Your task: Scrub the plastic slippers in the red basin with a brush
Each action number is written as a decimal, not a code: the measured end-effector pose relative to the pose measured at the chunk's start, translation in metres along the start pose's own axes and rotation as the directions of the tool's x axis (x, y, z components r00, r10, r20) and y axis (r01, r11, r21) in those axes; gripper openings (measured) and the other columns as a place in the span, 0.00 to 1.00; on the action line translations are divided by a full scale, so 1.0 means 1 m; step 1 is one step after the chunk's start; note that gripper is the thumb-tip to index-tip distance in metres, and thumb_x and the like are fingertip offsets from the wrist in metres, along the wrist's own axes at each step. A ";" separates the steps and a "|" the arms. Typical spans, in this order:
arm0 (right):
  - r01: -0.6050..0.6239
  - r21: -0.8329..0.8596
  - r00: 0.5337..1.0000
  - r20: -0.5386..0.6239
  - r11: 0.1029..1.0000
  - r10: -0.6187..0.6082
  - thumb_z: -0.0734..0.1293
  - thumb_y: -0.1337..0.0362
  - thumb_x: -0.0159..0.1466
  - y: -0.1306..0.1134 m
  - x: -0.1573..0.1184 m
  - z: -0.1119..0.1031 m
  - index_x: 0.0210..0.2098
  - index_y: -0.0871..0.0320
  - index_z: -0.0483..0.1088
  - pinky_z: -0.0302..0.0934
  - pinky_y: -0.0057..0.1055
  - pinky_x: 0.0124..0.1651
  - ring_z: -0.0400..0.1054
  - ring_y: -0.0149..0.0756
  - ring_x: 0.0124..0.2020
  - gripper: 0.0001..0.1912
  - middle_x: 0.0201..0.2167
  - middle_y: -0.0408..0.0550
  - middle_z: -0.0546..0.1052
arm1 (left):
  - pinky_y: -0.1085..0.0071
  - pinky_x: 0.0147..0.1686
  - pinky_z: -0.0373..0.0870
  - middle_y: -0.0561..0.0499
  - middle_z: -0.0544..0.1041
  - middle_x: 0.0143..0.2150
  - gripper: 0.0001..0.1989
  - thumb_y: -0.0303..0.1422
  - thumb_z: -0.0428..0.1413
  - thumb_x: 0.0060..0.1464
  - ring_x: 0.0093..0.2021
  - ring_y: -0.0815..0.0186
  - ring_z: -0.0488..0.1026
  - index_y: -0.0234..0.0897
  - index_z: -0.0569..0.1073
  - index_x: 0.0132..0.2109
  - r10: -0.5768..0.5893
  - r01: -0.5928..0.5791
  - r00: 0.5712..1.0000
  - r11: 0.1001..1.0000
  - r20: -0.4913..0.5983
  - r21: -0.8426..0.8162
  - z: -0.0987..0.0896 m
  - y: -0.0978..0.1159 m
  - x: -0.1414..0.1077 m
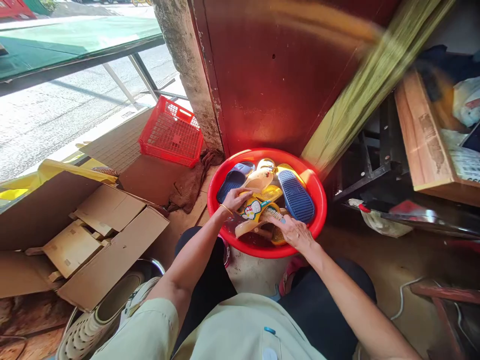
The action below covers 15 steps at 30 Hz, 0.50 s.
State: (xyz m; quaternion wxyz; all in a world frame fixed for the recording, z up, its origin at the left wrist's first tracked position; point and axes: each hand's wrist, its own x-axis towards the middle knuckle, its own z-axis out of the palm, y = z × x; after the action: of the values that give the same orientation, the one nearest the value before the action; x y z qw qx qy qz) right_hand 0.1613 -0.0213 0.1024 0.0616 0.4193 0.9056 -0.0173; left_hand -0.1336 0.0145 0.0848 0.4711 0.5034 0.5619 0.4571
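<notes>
Your left hand (236,199) pinches a yellow plastic cartoon sandal (253,209), right hand (296,233) a pale-bristled brush (273,214); likely scrubbing, so brace firmly.

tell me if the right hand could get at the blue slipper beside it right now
Probably yes: the blue slipper lies close by the right hand on top in the red tub, its ribbed face largely uncovered. The hand holds a brush, though, and might need freeing first.
</notes>
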 end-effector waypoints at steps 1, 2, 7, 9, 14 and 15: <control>-0.029 0.005 1.000 0.011 1.000 0.029 0.57 0.73 0.67 0.014 -0.010 0.002 0.69 0.32 0.56 0.62 0.29 0.35 0.73 0.38 0.34 0.37 0.40 0.50 0.76 | 0.66 0.38 0.74 0.46 0.82 0.37 0.23 0.49 0.61 0.51 0.37 0.59 0.77 0.34 0.82 0.44 -0.013 0.014 0.996 1.000 -0.083 0.013 -0.007 -0.002 0.001; -0.079 0.021 0.997 0.012 0.997 0.079 0.57 0.73 0.66 0.029 -0.020 0.004 0.68 0.33 0.58 0.63 0.30 0.36 0.73 0.38 0.33 0.36 0.39 0.49 0.76 | 0.67 0.36 0.74 0.46 0.82 0.35 0.23 0.49 0.61 0.50 0.35 0.60 0.77 0.34 0.82 0.43 -0.028 0.031 0.988 0.999 -0.151 0.018 -0.013 -0.004 0.001; -0.195 0.187 0.968 -0.121 0.963 0.219 0.58 0.65 0.69 0.075 -0.047 0.001 0.68 0.42 0.62 0.67 0.33 0.39 0.74 0.40 0.37 0.28 0.44 0.50 0.79 | 0.66 0.37 0.74 0.46 0.81 0.35 0.24 0.50 0.62 0.49 0.36 0.59 0.78 0.34 0.81 0.42 -0.075 0.076 0.991 0.997 -0.111 0.000 -0.011 -0.005 0.001; -0.191 0.294 0.947 -0.195 0.937 0.254 0.57 0.63 0.70 0.065 -0.039 0.003 0.70 0.47 0.60 0.68 0.32 0.41 0.75 0.40 0.40 0.29 0.46 0.51 0.79 | 0.63 0.41 0.75 0.43 0.81 0.40 0.26 0.51 0.62 0.49 0.40 0.56 0.78 0.33 0.79 0.46 -0.043 0.042 0.992 0.999 -0.116 -0.011 -0.004 0.000 -0.001; -0.126 0.370 0.964 -0.172 0.920 0.201 0.57 0.62 0.69 0.038 -0.018 0.016 0.68 0.48 0.63 0.69 0.31 0.41 0.76 0.39 0.39 0.28 0.42 0.50 0.81 | 0.54 0.54 0.74 0.41 0.78 0.52 0.38 0.48 0.66 0.47 0.52 0.56 0.77 0.37 0.67 0.62 0.080 -0.091 0.959 0.996 -0.273 -0.027 -0.080 0.027 -0.045; -0.144 0.393 0.957 -0.177 0.908 0.229 0.57 0.62 0.69 0.041 -0.017 0.018 0.67 0.48 0.64 0.69 0.31 0.42 0.76 0.40 0.39 0.28 0.43 0.50 0.81 | 0.51 0.55 0.73 0.44 0.79 0.51 0.40 0.47 0.66 0.49 0.51 0.57 0.78 0.41 0.63 0.65 0.071 -0.079 0.926 0.997 -0.372 -0.005 -0.110 0.034 -0.063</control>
State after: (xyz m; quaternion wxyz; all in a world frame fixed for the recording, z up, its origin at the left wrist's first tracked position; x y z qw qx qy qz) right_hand 0.2051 -0.0096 0.0878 -0.1187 0.5077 0.8420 -0.1384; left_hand -0.2348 -0.0503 0.1375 0.3434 0.4243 0.6166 0.5673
